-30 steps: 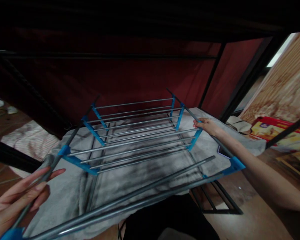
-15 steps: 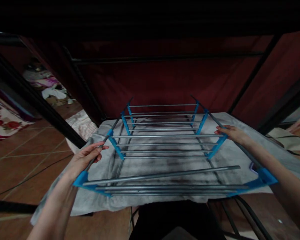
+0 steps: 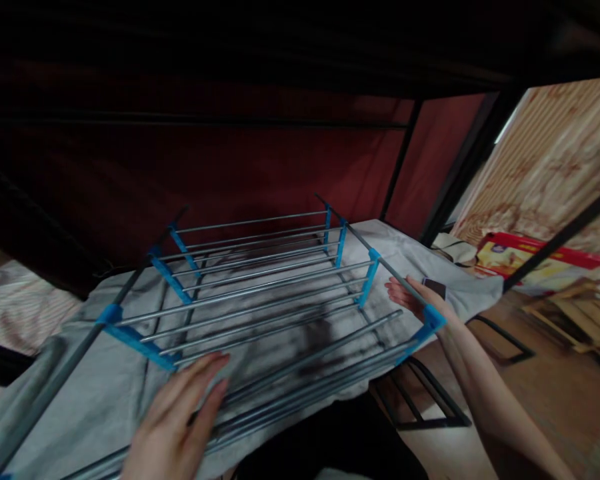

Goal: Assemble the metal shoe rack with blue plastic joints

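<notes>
A rack (image 3: pixel 250 291) of grey metal tubes with blue plastic connectors lies on a grey cloth (image 3: pixel 105 393). My left hand (image 3: pixel 175 420) is over its near-left part, fingers stretched and thumb apart. A loose tube (image 3: pixel 320 353) runs slantwise above the nearest crossbars, and its left end is hidden by that hand. My right hand (image 3: pixel 413 297) is at the right side tube, just beyond the near-right blue connector (image 3: pixel 433 321). Its fingers extend flat under the tube, pointing left; I cannot tell whether they touch it.
Behind the rack stands a dark red panel (image 3: pixel 260 173) with black metal bars. A small dark flat object (image 3: pixel 434 288) lies on the cloth beside my right wrist. Right of the cloth are a red and yellow box (image 3: pixel 535 260) and a wooden slatted item (image 3: pixel 580 317) on the floor.
The view has swung right. My left hand has let go of the left side tube and moved inward to the near crossbars. My right hand has slid nearer along the right side tube, its fingers loosened.
</notes>
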Available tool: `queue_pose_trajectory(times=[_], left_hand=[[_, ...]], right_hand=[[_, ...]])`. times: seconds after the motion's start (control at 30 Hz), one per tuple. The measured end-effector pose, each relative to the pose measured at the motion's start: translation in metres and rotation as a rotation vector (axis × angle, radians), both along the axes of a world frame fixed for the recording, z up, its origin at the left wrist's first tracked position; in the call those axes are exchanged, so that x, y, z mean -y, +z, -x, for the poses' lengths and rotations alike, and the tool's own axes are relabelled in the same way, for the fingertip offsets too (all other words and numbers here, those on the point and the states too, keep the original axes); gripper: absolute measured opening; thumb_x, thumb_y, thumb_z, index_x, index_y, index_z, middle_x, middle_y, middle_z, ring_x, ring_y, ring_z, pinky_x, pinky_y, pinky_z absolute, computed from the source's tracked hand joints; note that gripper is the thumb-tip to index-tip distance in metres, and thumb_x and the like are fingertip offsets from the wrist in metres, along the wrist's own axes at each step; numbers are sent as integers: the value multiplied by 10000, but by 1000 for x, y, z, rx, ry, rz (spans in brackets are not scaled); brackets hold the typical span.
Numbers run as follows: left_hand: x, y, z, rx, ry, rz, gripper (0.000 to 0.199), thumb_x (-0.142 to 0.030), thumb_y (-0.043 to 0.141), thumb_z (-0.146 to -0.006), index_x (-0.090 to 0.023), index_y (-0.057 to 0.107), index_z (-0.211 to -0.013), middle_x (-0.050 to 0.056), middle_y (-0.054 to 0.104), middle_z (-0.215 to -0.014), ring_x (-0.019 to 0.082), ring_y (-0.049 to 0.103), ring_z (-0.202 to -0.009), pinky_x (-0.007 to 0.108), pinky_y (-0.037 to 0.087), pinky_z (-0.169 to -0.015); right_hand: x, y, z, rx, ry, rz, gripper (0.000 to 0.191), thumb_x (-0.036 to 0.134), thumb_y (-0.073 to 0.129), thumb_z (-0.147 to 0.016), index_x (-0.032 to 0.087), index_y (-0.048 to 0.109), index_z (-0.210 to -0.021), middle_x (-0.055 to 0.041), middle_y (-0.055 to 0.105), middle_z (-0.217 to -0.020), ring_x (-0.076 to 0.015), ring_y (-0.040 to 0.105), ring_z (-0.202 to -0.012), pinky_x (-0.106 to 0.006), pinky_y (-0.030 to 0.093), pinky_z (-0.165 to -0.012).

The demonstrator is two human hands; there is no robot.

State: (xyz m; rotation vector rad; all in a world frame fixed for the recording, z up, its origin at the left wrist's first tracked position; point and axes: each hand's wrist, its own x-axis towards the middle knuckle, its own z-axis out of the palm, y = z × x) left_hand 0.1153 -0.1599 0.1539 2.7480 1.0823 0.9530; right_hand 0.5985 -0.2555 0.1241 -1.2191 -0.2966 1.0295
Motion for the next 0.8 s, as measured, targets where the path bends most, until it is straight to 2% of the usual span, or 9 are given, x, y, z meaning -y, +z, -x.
queue_pose_trajectory(times=[0.1, 0.17, 0.23, 0.3, 0.4, 0.57, 0.67, 0.8], left_hand=[[22, -8, -62, -95, -94, -151, 338, -368, 442, -928, -247, 579, -1213, 39, 653, -1179, 192, 628, -1044, 307, 516, -876], [29, -11, -87, -161, -103, -192, 338, -347, 426, -938, -223, 585, -1209, 49, 677, -1123, 193, 652, -969, 305, 523, -821], [31, -13, -99, -224, -120, -170, 328, -325, 406, -949, -213, 603, -1186, 42, 702, -1023, 171, 670, -848, 278, 526, -741], [31, -13, -105, -281, -143, -112, 319, -312, 395, -956, -222, 616, -1168, 23, 708, -952, 149, 670, -770, 252, 520, -681], [31, -9, -107, -310, -162, -36, 317, -335, 393, -961, -239, 616, -1165, -1, 707, -955, 133, 675, -768, 230, 516, -658], [34, 4, -107, -287, -198, -24, 366, -400, 327, -973, -266, 652, -1075, -38, 717, -968, 130, 688, -765, 225, 516, -613], [36, 8, -107, -275, -221, -14, 375, -401, 315, -976, -268, 659, -1048, -46, 720, -962, 117, 689, -747, 211, 518, -611], [37, 8, -107, -272, -247, -3, 360, -385, 334, -973, -262, 671, -1005, -40, 721, -931, 106, 686, -725, 192, 510, -595]], right_hand=[[25, -1, 22, -63, -82, -74, 311, 272, 395, -980, 115, 662, -995, -142, 676, -1042, -184, 678, -874, -249, 577, -782], [35, -4, 33, -48, -136, -106, 345, 348, 406, -977, 127, 671, -990, -136, 678, -1037, -191, 676, -883, -250, 579, -762], [42, -9, 40, 18, -204, -174, 388, 445, 442, -952, 136, 678, -964, -129, 688, -989, -208, 674, -872, -277, 579, -763], [46, -15, 45, 122, -261, -250, 443, 541, 493, -905, 142, 679, -950, -120, 693, -941, -225, 671, -852, -318, 570, -785], [46, -24, 51, 258, -316, -288, 550, 656, 497, -851, 144, 682, -929, -108, 693, -907, -246, 661, -865, -356, 549, -809], [38, -32, 64, 489, -446, -343, 622, 696, 359, -875, 156, 666, -904, -96, 685, -899, -245, 639, -884, -365, 512, -801], [37, -35, 68, 614, -501, -263, 641, 709, 316, -882, 159, 643, -832, -68, 656, -762, -217, 626, -753, -324, 501, -684], [39, -39, 67, 619, -521, -181, 645, 741, 312, -868, 170, 610, -846, -34, 616, -715, -159, 540, -532, -266, 402, -464]])
